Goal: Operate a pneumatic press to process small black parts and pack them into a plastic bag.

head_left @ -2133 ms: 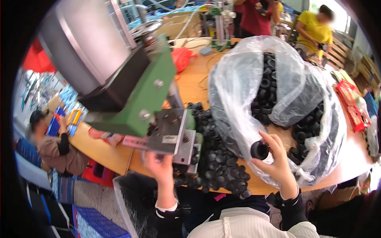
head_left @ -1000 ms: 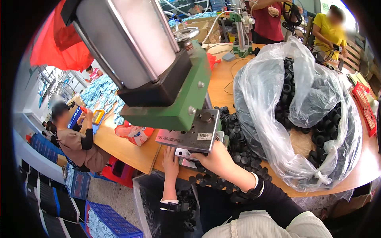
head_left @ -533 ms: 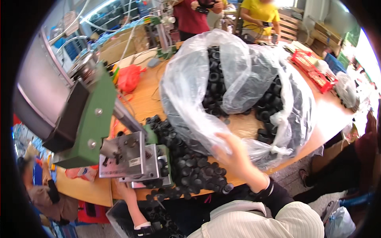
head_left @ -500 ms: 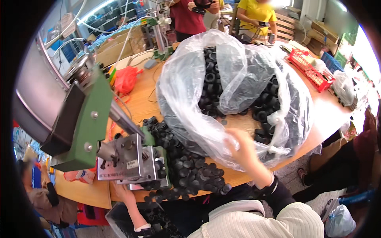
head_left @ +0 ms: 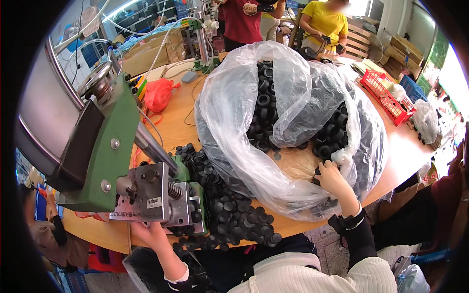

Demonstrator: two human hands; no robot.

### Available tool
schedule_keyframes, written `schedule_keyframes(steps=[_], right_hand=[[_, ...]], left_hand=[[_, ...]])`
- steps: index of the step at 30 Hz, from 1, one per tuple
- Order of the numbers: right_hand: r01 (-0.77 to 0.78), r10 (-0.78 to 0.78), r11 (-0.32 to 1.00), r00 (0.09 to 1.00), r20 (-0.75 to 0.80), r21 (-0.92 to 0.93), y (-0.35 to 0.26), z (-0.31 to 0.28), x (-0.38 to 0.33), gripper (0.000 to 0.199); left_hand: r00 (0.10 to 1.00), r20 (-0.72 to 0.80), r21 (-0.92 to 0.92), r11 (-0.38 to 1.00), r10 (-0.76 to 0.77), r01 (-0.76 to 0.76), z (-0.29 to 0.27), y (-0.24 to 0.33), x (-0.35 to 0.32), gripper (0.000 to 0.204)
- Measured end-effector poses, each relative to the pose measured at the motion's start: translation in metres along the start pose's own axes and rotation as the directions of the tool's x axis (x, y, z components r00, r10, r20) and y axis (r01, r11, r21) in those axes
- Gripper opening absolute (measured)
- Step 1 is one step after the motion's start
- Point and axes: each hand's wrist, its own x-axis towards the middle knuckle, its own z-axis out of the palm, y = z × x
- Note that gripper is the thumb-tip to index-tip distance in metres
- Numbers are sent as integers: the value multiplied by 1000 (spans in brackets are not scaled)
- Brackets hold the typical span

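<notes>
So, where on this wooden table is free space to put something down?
Bare wood shows between the red plastic bag and the big clear bag, crossed by thin cables, and on the table right of the clear bag, before the red basket. In front of the green press it is crowded with loose black caps; both hands work there.

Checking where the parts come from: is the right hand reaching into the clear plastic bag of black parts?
Yes, the right hand is inside the opening of the clear plastic bag, fingers among the black round parts.
</notes>
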Motion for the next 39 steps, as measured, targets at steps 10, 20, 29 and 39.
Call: schedule_keyframes(steps=[10,20,29,39], right_hand=[[208,-204,977,854,478,44,2,-35,23,58],[408,-274,753,908,-318,516,-91,-78,-14,19],[170,-612,-66,771,-175,983,-248,-39,-31,41],[685,-468,229,701,-539,692,-343,-5,-27,47]], left_hand=[[998,-9,10,998,63,-63,-3,-10,9,34],[985,-65,208,968,158,-141,-7,7,-24,32],[903,-383,458,808,-197,370,-130,-66,-133,51],[835,-408,564,616,-371,549,-190,-109,-193,37]])
